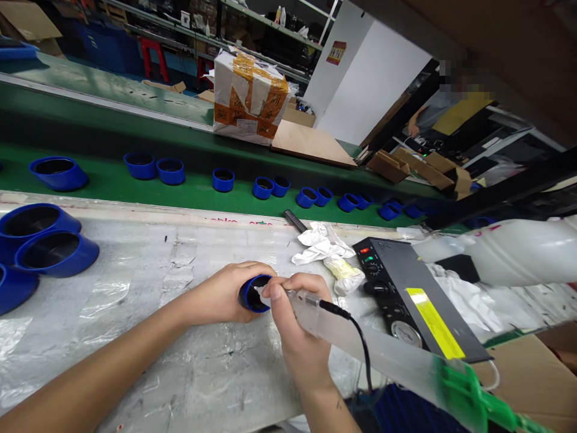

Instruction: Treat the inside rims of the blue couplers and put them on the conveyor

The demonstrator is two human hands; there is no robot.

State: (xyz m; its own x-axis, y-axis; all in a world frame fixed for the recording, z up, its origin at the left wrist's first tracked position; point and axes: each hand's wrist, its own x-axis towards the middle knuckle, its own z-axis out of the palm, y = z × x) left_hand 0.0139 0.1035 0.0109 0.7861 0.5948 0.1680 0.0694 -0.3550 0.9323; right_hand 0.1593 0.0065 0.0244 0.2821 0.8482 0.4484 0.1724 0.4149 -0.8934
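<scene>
My left hand point(225, 293) is wrapped around a blue ring-shaped cup point(246, 294) with a dark inside, held just above the plastic-covered table. In my right hand point(300, 319) is a dispensing syringe point(369, 346), a long translucent barrel with a green cap and a black cable along it. Its pale nozzle points into the blue cup's opening; whether the tip touches the inner wall I cannot tell. Several larger blue rings point(58, 252) rest on the table at the far left.
A black dispenser box point(415, 300) with lit switches and a gauge stands at the right, near crumpled white tissues point(322, 243). Behind the table, several blue rings point(223, 179) line a green conveyor point(189, 201). A taped carton point(247, 96) sits beyond. A person works at the far right.
</scene>
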